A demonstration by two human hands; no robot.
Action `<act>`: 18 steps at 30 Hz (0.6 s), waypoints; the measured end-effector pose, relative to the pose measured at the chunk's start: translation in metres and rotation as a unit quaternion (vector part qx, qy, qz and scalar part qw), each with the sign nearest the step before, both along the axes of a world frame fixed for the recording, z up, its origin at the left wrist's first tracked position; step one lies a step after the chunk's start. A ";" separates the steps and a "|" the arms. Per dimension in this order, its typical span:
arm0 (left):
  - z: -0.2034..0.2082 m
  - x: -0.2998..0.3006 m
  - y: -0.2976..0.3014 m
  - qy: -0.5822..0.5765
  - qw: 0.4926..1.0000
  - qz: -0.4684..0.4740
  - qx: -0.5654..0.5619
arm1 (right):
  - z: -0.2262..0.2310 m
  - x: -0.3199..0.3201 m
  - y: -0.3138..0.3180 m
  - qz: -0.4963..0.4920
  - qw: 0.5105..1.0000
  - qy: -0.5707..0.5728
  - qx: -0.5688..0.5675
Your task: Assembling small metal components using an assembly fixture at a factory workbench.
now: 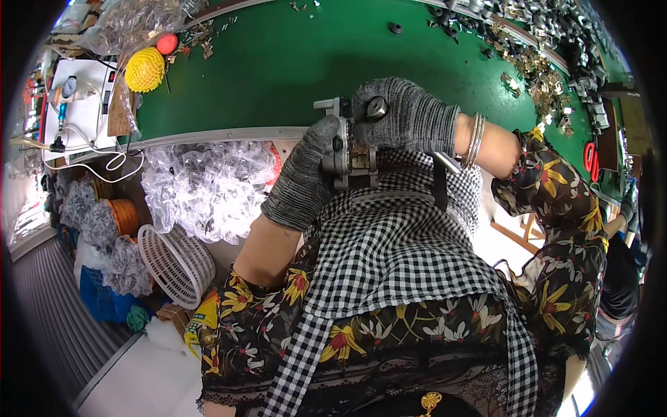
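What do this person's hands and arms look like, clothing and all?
The left hand and right hand wear grey, dark-streaked knitted gloves. Silvery bangles circle the right wrist. Loose black sleeves carry yellow flowers with reddish centres and pale leaf shapes; the forearms show between sleeve and glove.

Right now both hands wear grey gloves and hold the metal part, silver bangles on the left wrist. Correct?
No, one slip: the silver bangles are on the right wrist, as the head view shows. The rest stands: left hand and right hand wear grey gloves and hold the metal part.
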State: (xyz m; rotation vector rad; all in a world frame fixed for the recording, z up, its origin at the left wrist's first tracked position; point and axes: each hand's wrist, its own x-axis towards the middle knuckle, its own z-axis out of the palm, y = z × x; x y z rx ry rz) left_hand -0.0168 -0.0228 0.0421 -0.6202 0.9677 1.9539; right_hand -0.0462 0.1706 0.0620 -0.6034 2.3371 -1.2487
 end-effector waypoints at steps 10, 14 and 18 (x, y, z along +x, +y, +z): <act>-0.007 0.006 0.008 0.039 0.999 -0.002 -0.024 | -0.007 0.000 -0.002 -0.005 0.999 -0.014 0.030; -0.010 0.008 0.008 0.056 0.998 0.018 -0.022 | 0.001 0.000 -0.005 -0.028 0.996 -0.043 0.073; -0.027 0.010 0.007 0.097 0.995 0.021 -0.001 | 0.005 0.007 0.001 -0.095 0.995 0.028 -0.016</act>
